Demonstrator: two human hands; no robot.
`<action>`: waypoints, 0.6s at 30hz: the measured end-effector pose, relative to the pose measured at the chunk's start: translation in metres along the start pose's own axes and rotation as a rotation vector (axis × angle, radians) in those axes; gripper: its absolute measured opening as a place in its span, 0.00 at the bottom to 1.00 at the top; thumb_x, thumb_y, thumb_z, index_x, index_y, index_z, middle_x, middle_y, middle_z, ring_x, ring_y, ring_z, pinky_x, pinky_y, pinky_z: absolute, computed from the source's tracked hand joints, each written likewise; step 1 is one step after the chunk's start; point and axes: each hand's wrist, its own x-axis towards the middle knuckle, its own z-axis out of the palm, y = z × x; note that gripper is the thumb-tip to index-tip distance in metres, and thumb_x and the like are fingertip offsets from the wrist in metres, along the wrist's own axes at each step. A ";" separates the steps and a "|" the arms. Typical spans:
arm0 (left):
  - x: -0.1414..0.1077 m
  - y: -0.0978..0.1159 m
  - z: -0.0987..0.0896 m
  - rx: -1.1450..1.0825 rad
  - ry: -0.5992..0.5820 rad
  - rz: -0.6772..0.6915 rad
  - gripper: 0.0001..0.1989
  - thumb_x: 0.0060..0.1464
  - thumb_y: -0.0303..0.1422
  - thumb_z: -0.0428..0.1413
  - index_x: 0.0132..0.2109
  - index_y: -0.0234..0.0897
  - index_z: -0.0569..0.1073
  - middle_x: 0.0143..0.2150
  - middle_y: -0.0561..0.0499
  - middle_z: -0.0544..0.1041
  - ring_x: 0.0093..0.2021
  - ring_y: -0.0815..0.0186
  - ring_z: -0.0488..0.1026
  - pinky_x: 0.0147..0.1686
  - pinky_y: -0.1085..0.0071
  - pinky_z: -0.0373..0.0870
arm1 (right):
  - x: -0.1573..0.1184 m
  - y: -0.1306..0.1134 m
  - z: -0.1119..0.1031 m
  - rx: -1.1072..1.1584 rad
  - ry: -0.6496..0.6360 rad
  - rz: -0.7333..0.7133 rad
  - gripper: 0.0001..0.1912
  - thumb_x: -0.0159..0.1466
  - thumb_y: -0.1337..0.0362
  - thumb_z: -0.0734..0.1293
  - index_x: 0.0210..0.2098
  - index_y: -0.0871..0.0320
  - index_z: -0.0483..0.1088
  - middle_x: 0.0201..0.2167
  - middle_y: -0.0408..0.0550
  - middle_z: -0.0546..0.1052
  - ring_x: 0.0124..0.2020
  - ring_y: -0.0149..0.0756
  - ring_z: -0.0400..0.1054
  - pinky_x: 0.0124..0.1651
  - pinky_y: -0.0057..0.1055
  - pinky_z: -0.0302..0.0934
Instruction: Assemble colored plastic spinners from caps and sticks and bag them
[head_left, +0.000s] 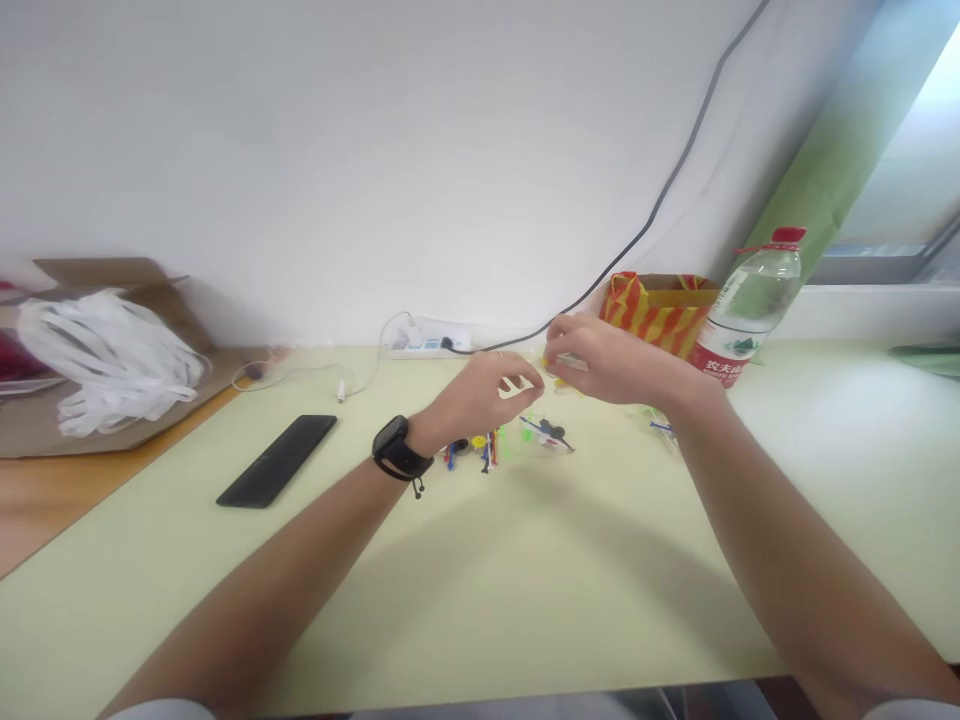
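My left hand (487, 395), with a black watch (401, 448) on the wrist, hovers over the middle of the table, thumb and fingertips brought close together. Close by on the right is my right hand (589, 358), its fingers curled around something small and yellow that I can barely make out. Below my left hand lie small coloured plastic pieces (489, 450), red, blue, yellow and white. A white and dark piece with green parts (549, 434) rests beneath the gap between the hands. More small pieces (662, 426) are partly hidden behind my right forearm.
A black phone (277, 462) lies left on the pale table (525, 600). Behind are a power strip (427, 340) and a white cable plug (341, 391). A striped bag (652, 312) and a bottle (750, 305) stand back right. White strips (112, 360) fill an open box far left.
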 end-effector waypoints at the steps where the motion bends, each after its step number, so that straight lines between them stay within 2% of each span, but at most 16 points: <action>1: 0.000 -0.001 0.000 -0.002 0.008 0.003 0.08 0.61 0.35 0.57 0.41 0.41 0.82 0.43 0.50 0.83 0.40 0.62 0.79 0.42 0.67 0.77 | 0.001 0.000 0.003 -0.035 -0.038 0.008 0.10 0.68 0.65 0.63 0.38 0.56 0.77 0.46 0.55 0.74 0.49 0.48 0.67 0.46 0.39 0.60; 5: 0.001 -0.001 -0.001 -0.011 0.015 0.039 0.08 0.61 0.35 0.58 0.40 0.41 0.83 0.40 0.51 0.84 0.38 0.63 0.79 0.41 0.68 0.77 | 0.003 -0.002 0.011 -0.099 -0.163 0.027 0.10 0.68 0.67 0.63 0.39 0.56 0.77 0.44 0.55 0.74 0.48 0.49 0.67 0.46 0.40 0.60; 9: 0.002 0.002 -0.003 -0.011 0.007 0.067 0.08 0.61 0.34 0.59 0.40 0.42 0.83 0.38 0.52 0.84 0.37 0.64 0.79 0.40 0.67 0.76 | 0.003 0.000 0.013 -0.019 -0.203 -0.010 0.10 0.68 0.65 0.63 0.42 0.56 0.78 0.45 0.55 0.75 0.50 0.49 0.68 0.47 0.40 0.60; 14: 0.001 0.001 -0.006 0.028 0.005 0.044 0.07 0.59 0.33 0.59 0.39 0.42 0.83 0.38 0.51 0.84 0.38 0.63 0.79 0.42 0.66 0.76 | 0.001 0.004 0.007 0.083 -0.153 -0.004 0.13 0.70 0.61 0.61 0.45 0.55 0.77 0.50 0.55 0.75 0.53 0.48 0.68 0.50 0.39 0.61; 18: 0.002 -0.001 -0.007 0.041 0.009 0.045 0.06 0.59 0.32 0.59 0.38 0.42 0.82 0.38 0.51 0.84 0.38 0.63 0.80 0.42 0.66 0.76 | -0.001 -0.003 -0.003 0.077 0.017 0.037 0.14 0.70 0.57 0.62 0.38 0.56 0.77 0.45 0.54 0.76 0.46 0.45 0.70 0.46 0.38 0.62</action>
